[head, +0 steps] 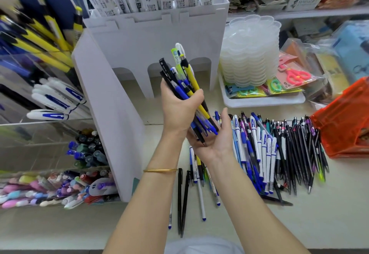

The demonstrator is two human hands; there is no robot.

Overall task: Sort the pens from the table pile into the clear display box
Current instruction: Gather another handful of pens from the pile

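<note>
Pens (186,81) in a mixed bundle stand upright in your left hand (178,109), whose fingers wrap tight around the middle of them: smooth plastic barrels in blue, black and yellow, one lime-green cap and one white clip at the top. Your right hand (215,141) lies palm up and relaxed just under the bundle, and the lower tips rest in it. A thin gold bangle (159,170) circles your left wrist.

The pile (279,153) lies to the right on the table (249,231), a smooth cream top. It holds slim black click pens, and white barrels with blue grips bearing a large blue letter "A". A few loose pens (183,199) lie beneath your arms.

The clear display box (46,122) stands at the left in glossy see-through tiers that hold yellow, white, blue and pastel pens. Beside it is a matte white rack (119,117) with arched cut-outs; the packets in its top slots carry print too blurred to read.

Behind the pile sit a stack of translucent scalloped trays (251,53), pink scissors (295,75) in a clear packet, and an orange-red pouch (343,121). Cluttered shop shelves (299,13) run along the back
</note>
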